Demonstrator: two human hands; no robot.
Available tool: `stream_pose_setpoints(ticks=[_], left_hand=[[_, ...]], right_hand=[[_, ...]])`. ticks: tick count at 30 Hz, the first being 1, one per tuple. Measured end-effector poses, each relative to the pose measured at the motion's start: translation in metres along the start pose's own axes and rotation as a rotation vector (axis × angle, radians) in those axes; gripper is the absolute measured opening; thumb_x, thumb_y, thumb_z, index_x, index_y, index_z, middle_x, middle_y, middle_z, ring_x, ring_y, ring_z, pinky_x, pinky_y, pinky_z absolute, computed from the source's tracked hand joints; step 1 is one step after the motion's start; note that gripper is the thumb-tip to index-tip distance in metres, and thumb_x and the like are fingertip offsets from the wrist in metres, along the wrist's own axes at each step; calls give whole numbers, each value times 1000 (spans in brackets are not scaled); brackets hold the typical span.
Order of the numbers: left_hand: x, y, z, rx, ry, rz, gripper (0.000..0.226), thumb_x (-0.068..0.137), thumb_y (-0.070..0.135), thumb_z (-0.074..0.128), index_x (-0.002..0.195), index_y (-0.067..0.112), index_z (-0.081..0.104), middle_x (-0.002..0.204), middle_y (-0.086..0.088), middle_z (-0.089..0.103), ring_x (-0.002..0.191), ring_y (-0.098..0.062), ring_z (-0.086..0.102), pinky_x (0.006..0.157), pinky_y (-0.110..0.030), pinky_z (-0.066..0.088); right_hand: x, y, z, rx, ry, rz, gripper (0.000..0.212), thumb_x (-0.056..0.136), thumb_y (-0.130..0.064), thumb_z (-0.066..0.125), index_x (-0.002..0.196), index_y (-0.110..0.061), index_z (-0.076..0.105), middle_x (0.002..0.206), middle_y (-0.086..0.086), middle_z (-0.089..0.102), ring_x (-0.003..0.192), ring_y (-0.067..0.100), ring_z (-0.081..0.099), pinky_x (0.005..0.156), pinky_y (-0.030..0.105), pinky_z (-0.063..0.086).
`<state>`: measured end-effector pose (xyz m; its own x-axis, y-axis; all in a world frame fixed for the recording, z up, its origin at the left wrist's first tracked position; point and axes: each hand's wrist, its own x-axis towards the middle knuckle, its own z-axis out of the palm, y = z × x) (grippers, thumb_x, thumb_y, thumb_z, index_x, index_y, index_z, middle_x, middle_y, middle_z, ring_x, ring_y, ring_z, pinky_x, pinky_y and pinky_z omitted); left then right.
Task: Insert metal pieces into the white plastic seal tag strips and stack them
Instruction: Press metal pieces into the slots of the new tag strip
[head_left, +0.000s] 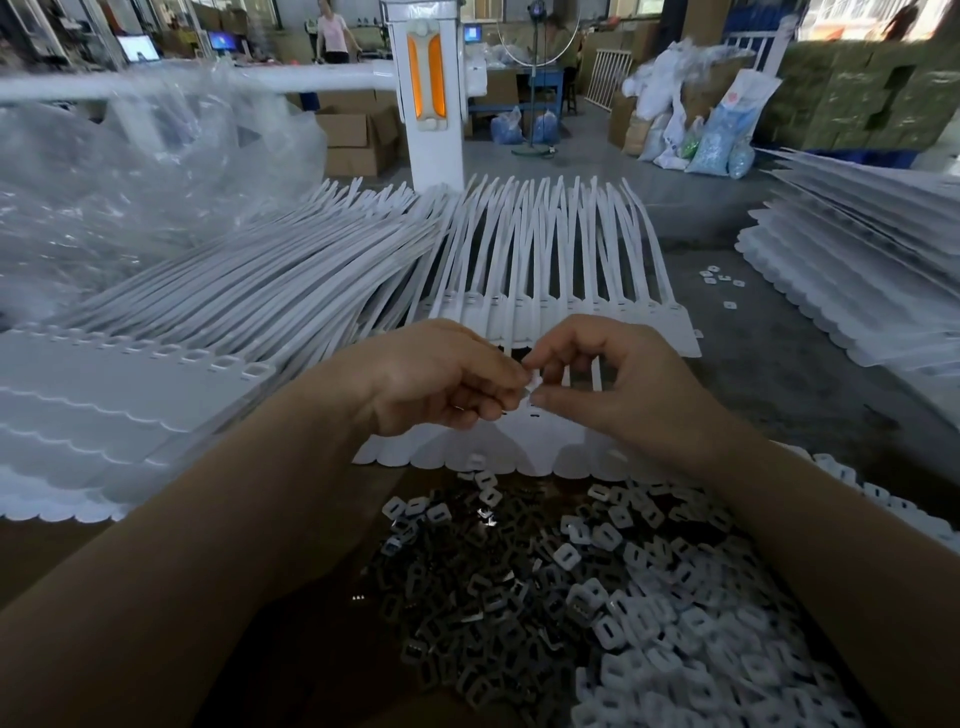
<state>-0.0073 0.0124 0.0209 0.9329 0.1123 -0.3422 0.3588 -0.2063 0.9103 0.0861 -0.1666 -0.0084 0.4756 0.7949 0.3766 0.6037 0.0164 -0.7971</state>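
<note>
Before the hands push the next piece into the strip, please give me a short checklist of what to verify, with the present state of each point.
1. A small piece is held between both hands: ok, the left hand and the right hand pinch it together.
2. Type and facing of the piece: cannot tell, it is small and mostly covered by fingertips.
3. Seal tag strip sheet lies flat under the hands: ok.
4. Slot to be filled is free: cannot tell, the hands cover that row.
5. Supply within reach: ok, the pile of metal pieces and the white plastic pieces lie just below the hands.
6. Stack of sheets at the left: ok, it looks even.
</note>
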Motion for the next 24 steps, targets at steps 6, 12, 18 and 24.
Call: stream_pose_setpoints(ticks=[6,12,18,24], left_hand=[[-8,5,-5,221,-133,-5,10,81,18,71,71,20,73,68,0,65,56,-7,55,55,-18,41],[-7,6,-8,352,-41,9,8,88,22,69,85,15,69,63,6,60,53,-4,50,52,-17,37],[-3,3,-6,355,17,22,9,88,26,68,87,17,70,65,8,62,56,-4,53,58,-20,40],[-1,3,-5,332,65,64,9,88,27,68,82,21,71,63,9,62,56,-3,54,57,-21,40]], right_hand=[[-1,-3,-3,0,-123,-5,8,79,-12,79,83,-16,73,77,-10,70,69,-4,59,67,8,43],[0,-11,-3,-112,-381,49,13,79,-20,81,76,-31,73,78,-14,71,81,2,65,79,9,44],[-3,-26,13,-260,-683,-17,24,73,-38,83,96,-33,77,88,-18,70,89,1,63,80,12,41],[-4,-29,17,-203,-693,30,14,81,-25,79,95,-22,77,92,-12,74,87,2,68,86,27,54]])
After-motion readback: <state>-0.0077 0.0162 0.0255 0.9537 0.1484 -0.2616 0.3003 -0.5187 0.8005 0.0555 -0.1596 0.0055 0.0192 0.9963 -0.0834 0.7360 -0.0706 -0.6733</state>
